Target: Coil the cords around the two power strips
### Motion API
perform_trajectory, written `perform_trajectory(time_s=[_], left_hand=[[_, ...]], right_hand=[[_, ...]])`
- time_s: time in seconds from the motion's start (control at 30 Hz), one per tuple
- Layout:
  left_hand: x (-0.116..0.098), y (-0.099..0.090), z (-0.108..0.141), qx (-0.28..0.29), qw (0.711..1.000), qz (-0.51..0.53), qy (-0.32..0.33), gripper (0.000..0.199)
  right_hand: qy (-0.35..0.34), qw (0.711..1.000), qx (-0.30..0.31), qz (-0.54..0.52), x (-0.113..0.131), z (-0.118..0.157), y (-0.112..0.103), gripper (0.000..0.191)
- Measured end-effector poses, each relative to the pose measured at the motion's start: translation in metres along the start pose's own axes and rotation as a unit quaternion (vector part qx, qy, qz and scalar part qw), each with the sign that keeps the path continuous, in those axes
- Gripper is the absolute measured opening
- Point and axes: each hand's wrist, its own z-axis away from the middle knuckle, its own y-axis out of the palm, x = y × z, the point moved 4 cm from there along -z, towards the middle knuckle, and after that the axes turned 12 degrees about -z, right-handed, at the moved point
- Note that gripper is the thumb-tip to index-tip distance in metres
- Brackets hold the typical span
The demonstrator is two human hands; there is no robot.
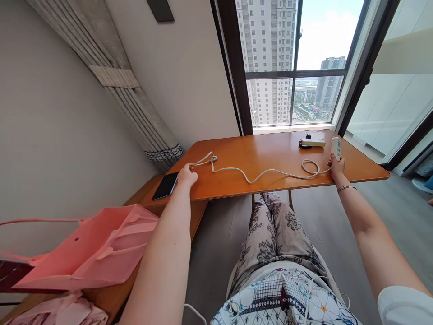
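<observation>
A white power strip [336,148] stands tilted upward in my right hand [337,168], whose fingers are wrapped round its lower end at the table's near right edge. From there a white cord [270,171] runs left across the wooden table [237,187], with one loop near my right hand and a small tangle toward the left. My left hand [187,175] is closed on the cord's far end; whatever plug is there is hidden by the fingers. Just beside that hand, a dark tablet or phone [165,186] lies flat on the wood.
A yellow-and-white box [313,142] with a black item [305,145] sits at the table's back right. A pink bag [91,253] stands on a wooden surface at lower left, above folded pink cloth [64,310]. The window [294,74] rises behind the table.
</observation>
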Motion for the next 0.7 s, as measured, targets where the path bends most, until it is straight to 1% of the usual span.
perform_trajectory(time_s=[0.07,0.1,0.13,0.2,0.23,0.27,0.3,0.33,0.37,0.43,0.47,0.53,0.57,0.63,0.67,0.7], left_hand=[[0.009,0.008,0.004,0.026,1.000,-0.011,-0.008,0.075],[0.013,0.010,0.007,0.032,0.999,-0.015,-0.016,0.081],[0.016,0.011,0.009,0.024,0.999,-0.017,-0.027,0.084],[0.014,0.006,0.015,-0.032,0.998,-0.013,-0.045,0.084],[0.010,0.002,0.018,-0.076,0.996,-0.009,-0.047,0.080],[0.002,-0.003,0.021,-0.119,0.992,-0.007,-0.036,0.076],[-0.008,-0.006,0.025,-0.149,0.989,-0.007,-0.012,0.072],[-0.023,-0.008,0.030,-0.178,0.983,-0.006,0.038,0.066],[-0.039,-0.008,0.035,-0.181,0.978,-0.006,0.102,0.062],[-0.074,0.000,0.047,-0.143,0.964,-0.004,0.223,0.053],[-0.092,0.006,0.056,-0.114,0.951,-0.001,0.287,0.051],[-0.126,0.020,0.077,-0.045,0.911,0.004,0.411,0.052],[-0.140,0.028,0.088,-0.014,0.889,0.004,0.458,0.054],[-0.161,0.043,0.109,0.041,0.855,0.004,0.517,0.055],[-0.169,0.050,0.117,0.071,0.848,0.005,0.526,0.051],[-0.175,0.056,0.122,0.099,0.845,0.003,0.526,0.042]], right_hand=[[0.000,1.000,0.003,0.007,-0.001,-0.001,0.000,0.044],[0.000,1.000,0.004,0.010,-0.001,-0.002,0.000,0.044],[-0.001,1.000,0.004,0.013,-0.002,-0.002,-0.001,0.042],[-0.003,1.000,0.004,0.019,-0.002,-0.003,-0.001,0.040],[-0.004,1.000,0.004,0.021,-0.002,-0.003,-0.001,0.040],[-0.005,1.000,0.004,0.023,-0.002,-0.003,-0.001,0.039],[-0.007,1.000,0.003,0.025,-0.002,-0.003,-0.001,0.039],[-0.009,1.000,0.001,0.025,-0.002,-0.002,-0.001,0.038],[-0.010,1.000,-0.001,0.024,-0.001,-0.002,-0.001,0.037],[-0.010,1.000,-0.008,0.019,0.000,0.000,-0.001,0.036],[-0.009,1.000,-0.011,0.014,0.001,0.000,-0.001,0.035],[-0.005,1.000,-0.013,0.001,0.001,0.001,-0.001,0.034],[-0.004,1.000,-0.013,-0.005,0.002,0.001,-0.001,0.034],[-0.003,1.000,-0.011,-0.014,0.002,0.001,-0.001,0.034],[-0.002,1.000,-0.011,-0.015,0.003,0.001,-0.001,0.035],[-0.001,1.000,-0.012,-0.016,0.003,0.001,-0.001,0.035]])
